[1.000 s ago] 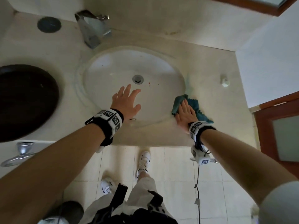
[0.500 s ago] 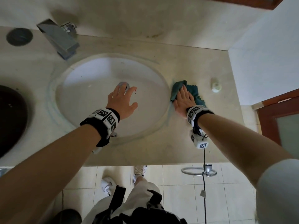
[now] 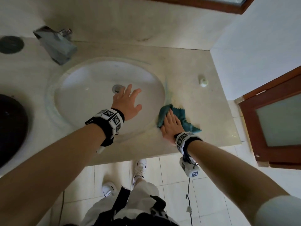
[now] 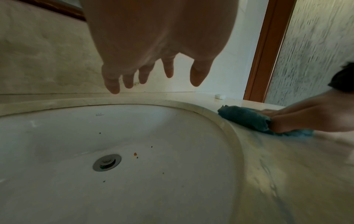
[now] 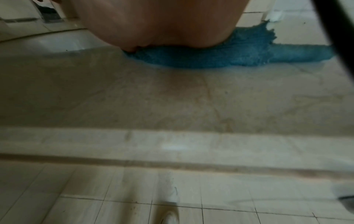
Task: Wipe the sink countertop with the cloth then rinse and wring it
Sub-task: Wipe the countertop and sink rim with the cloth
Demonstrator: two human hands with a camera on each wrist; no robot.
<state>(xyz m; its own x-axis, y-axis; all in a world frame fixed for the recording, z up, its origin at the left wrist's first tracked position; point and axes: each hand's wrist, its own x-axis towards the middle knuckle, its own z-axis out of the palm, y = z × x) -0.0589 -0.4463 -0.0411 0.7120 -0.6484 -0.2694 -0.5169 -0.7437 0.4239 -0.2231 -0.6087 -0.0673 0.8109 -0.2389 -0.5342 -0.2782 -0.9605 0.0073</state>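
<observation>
A teal cloth lies on the beige stone countertop, just right of the white oval basin. My right hand presses flat on it, fingers straight, the cloth bunched ahead of the fingertips. In the left wrist view the cloth sits at the basin's rim under that hand. In the right wrist view my palm covers most of the cloth. My left hand hovers over the basin near the drain, fingers spread and holding nothing.
A square metal faucet stands behind the basin at the left. A small white object sits on the counter's right side. A dark round basin lies at far left. A brown-framed door is close on the right.
My right hand has slid the cloth along the basin's right rim toward the counter's front edge. The left hand stays spread above the basin.
</observation>
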